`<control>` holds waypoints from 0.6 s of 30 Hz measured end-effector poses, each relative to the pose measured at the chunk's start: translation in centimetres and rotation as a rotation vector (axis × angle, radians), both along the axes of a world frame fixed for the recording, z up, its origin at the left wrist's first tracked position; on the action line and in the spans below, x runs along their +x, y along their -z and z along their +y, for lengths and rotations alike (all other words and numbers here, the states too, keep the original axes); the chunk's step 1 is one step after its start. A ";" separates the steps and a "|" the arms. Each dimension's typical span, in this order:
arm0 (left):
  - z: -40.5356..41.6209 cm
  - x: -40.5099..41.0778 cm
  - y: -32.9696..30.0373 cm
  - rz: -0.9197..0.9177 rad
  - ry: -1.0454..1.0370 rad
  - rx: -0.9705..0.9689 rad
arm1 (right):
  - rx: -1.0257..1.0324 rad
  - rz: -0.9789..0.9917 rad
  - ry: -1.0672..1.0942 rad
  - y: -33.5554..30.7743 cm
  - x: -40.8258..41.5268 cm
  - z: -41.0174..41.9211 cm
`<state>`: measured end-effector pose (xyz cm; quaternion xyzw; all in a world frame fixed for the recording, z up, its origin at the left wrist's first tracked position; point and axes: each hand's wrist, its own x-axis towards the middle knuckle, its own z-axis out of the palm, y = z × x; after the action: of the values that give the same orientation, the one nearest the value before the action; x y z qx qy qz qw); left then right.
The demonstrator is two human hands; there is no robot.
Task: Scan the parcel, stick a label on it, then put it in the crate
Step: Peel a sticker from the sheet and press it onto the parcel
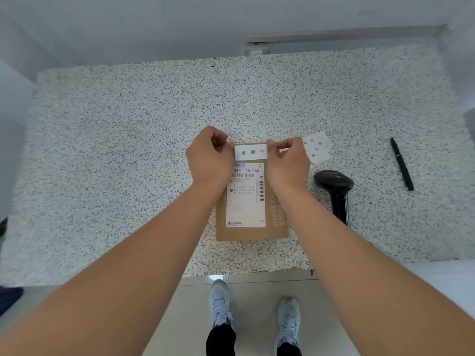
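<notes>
A flat brown cardboard parcel (pixel 276 222) lies on the speckled table (pixel 128 150), with a white shipping slip (pixel 245 201) stuck on its face. Over the parcel's far edge a small white label (pixel 250 152) with three printed characters is stretched between both hands. My left hand (pixel 209 156) pinches the label's left end, and my right hand (pixel 288 160) pinches its right end. Whether the label touches the cardboard I cannot tell. No crate is in view.
A black barcode scanner (pixel 335 188) lies just right of the parcel. Behind it are spare printed labels (pixel 317 147), and a black pen (pixel 402 164) lies farther right. The table's near edge runs above my two shoes (pixel 221 301).
</notes>
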<state>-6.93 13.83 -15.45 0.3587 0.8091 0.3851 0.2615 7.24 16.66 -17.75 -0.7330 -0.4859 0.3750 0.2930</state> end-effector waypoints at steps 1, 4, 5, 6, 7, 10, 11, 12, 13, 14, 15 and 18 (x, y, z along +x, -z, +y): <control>-0.1 -0.2 0.0 -0.009 0.012 0.001 | -0.002 0.008 -0.001 -0.1 0.1 0.0; -0.8 -0.3 0.0 -0.021 0.098 -0.025 | -0.004 0.033 -0.030 -0.5 0.4 -0.3; -1.2 -0.3 0.0 -0.021 0.122 -0.039 | -0.003 0.029 -0.052 -0.7 0.4 -0.6; -1.5 -0.2 0.0 -0.021 0.136 -0.049 | -0.002 0.023 -0.074 -0.8 0.4 -0.8; -1.8 -0.1 0.0 -0.025 0.140 -0.054 | -0.002 0.018 -0.088 -1.0 0.5 -0.9; -2.2 0.1 -0.1 -0.046 0.112 -0.056 | -0.007 0.002 -0.107 -1.2 0.7 -1.0; -2.3 0.1 -0.1 -0.043 0.105 -0.059 | -0.010 -0.009 -0.113 -1.2 0.7 -1.0; -2.3 0.1 -0.1 -0.039 0.100 -0.061 | -0.014 -0.014 -0.115 -1.2 0.7 -1.0; -2.4 0.1 -0.2 -0.035 0.095 -0.062 | -0.016 -0.011 -0.114 -1.2 0.7 -1.0; -2.4 0.1 -0.2 -0.029 0.092 -0.062 | -0.013 -0.007 -0.110 -1.3 0.7 -1.1; -2.5 0.1 -0.2 -0.022 0.093 -0.060 | -0.006 -0.006 -0.105 -1.4 0.8 -1.1; -3.1 0.1 -0.4 0.036 0.128 -0.052 | 0.010 -0.023 -0.117 -1.9 1.1 -1.5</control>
<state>-6.85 10.77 -15.07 0.4095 0.7989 0.3400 0.2800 8.36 15.18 -15.88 -0.7061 -0.5333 0.3806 0.2688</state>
